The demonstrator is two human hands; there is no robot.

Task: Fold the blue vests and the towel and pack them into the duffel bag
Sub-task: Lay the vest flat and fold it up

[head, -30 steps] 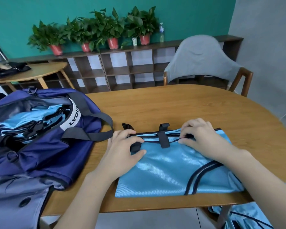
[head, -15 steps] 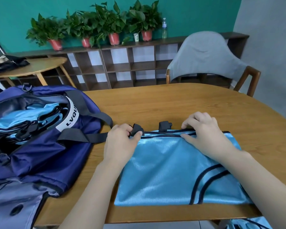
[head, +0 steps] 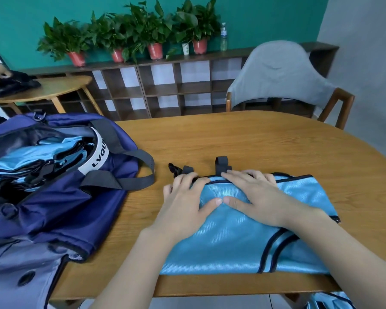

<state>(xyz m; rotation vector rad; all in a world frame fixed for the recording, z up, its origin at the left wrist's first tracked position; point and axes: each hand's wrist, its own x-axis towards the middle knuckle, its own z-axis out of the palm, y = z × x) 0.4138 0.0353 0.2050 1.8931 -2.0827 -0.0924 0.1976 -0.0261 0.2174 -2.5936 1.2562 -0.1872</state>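
- Both hands are flat on the blue vest (head: 230,241) now. The left hand (head: 185,206) has its fingers spread and relaxed over the vest's top-left corner, and the right hand (head: 256,197) lies palm-down next to it, thumbs nearly touching in the middle.
- That's the change from half a second ago: back then the left hand was pinching one of the dark straps (head: 222,163) at the top edge, now it has let go and both hands are just pressing.
- My read is that the fold is done and this is the flatten-it-out bit (the straps poke out past the top edge, so they might want tucking).
- The vest sits on the near part of the wooden table (head: 243,139), its front edge right at the table's lip.
- Just left of it is the open duffel bag (head: 60,197), with folded blue vests already stacked inside, so packing looks well underway.
- The bag's grey handle (head: 129,175) flops onto the table between bag and vest, probably the only thing to snag on the way in.
- More blue fabric (head: 328,302) hangs below the table edge at bottom right, likely another vest waiting.
- Can't spot a towel for sure.
- Further back: a chair (head: 281,74) with a grey cover, a shelf with potted plants (head: 132,34).
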